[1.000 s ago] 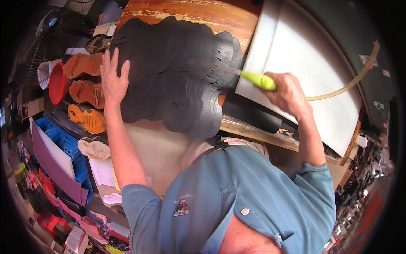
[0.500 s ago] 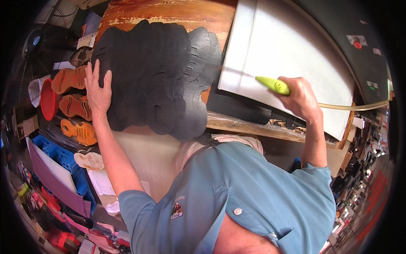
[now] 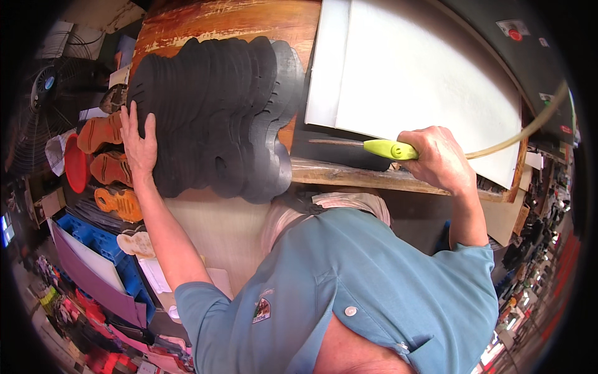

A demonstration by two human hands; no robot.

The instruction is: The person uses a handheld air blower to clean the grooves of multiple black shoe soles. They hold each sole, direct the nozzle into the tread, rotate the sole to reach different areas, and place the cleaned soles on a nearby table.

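Note:
A long overlapping row of black rubber shoe soles (image 3: 205, 112) lies fanned out on the wooden table. My left hand (image 3: 139, 140) rests at the left end of this row, fingers stretched and spread, against the edge of the soles. In my right hand (image 3: 439, 156) is a lime-green air blow gun (image 3: 391, 149), fingers wrapped round its body. Its thin nozzle points left toward the soles, apart from them. A yellowish hose (image 3: 529, 134) runs from behind that hand up to the right.
White sheets (image 3: 430, 68) lie on the right of the table (image 3: 249, 22), above its wooden front edge (image 3: 361, 176). Orange and brown soles (image 3: 118, 202) sit left of my forearm, near a red oval dish (image 3: 76, 163), a blue crate (image 3: 93, 237) and a fan (image 3: 47, 87).
The blow gun in my right hand has moved down and nearer me, from over the white sheet toward the table's front edge. The hose now arcs higher. My left hand stays on the soles.

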